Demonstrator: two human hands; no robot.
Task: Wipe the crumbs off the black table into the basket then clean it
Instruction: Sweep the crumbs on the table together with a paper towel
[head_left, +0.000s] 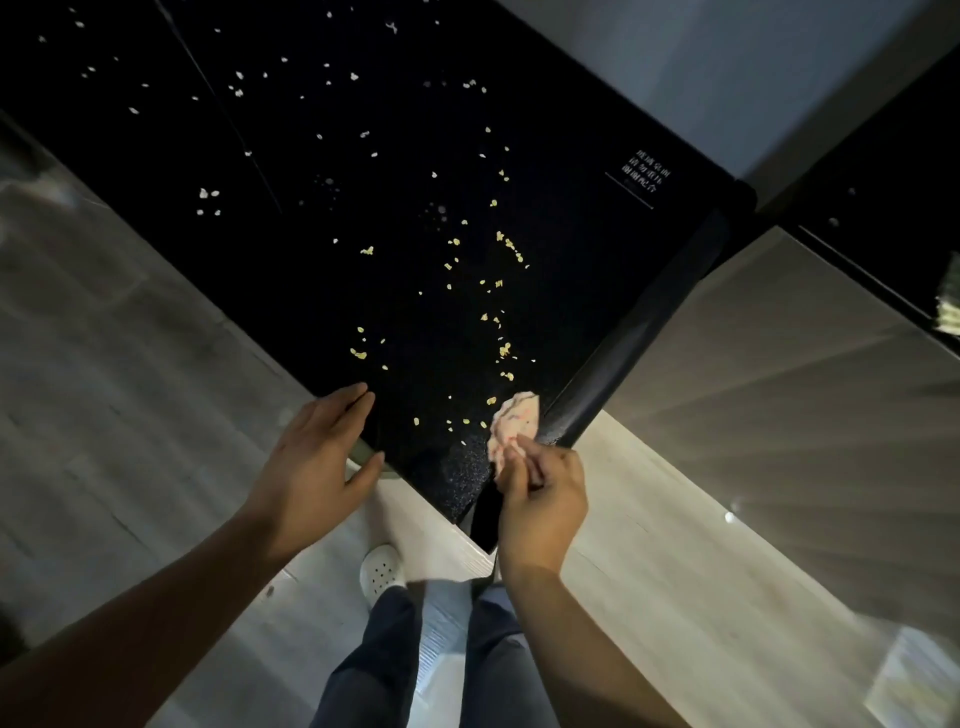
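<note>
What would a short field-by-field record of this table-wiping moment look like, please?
surface: black table, glossy, with white print near its far right corner
mess: crumbs scattered over most of the top
left hand: left hand with fingers straight, at the table's near left edge
right hand: right hand pinches a crumpled wipe on the near corner
basket: not clearly in view

Scattered on desk (311, 291) beyond left fingers (358, 401) and right fingers (514, 457): crumbs (504, 351); between, nearer right fingers: tissue wad (511, 423).
</note>
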